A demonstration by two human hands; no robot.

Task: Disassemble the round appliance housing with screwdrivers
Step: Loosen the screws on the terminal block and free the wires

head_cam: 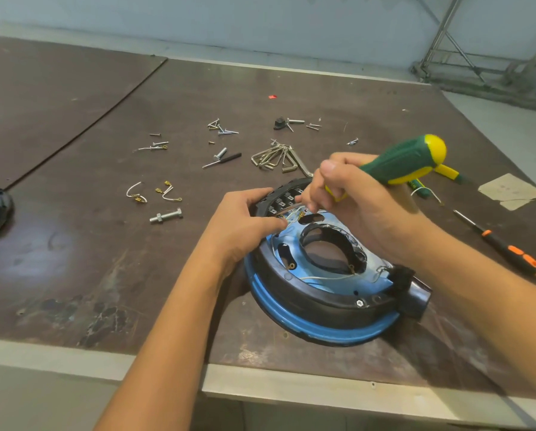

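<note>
Head view: both forearms are reaching in from the near edge of the table [73, 259] and meeting over the housing [316, 309].
Left hand [244, 225]: lying palm down, its fingers curling over the housing's far-left rim and gripping it, thumb tip pressing in beside thin wires [294, 217].
Right hand [366, 213]: arching above the housing, wrist raised, fingers closing round the green and yellow screwdriver [406, 160].
Screwdriver: handle is tilting up and to the right; the shaft and tip are hiding behind the fingers, so contact cannot be told.
Housing: lying flat near the table's front edge; blue outer ring, black inner ring, shiny blue plate with a large oval opening, a black stub sticking out at the right.
Housing vs fingers: both hands' fingertips are working at the far rim, just beside each other.
Table: loose screws [223, 129], a bunch of hex keys [276, 160], a bolt [166, 216] and an orange and black screwdriver [509, 255] are lying around the housing.
</note>
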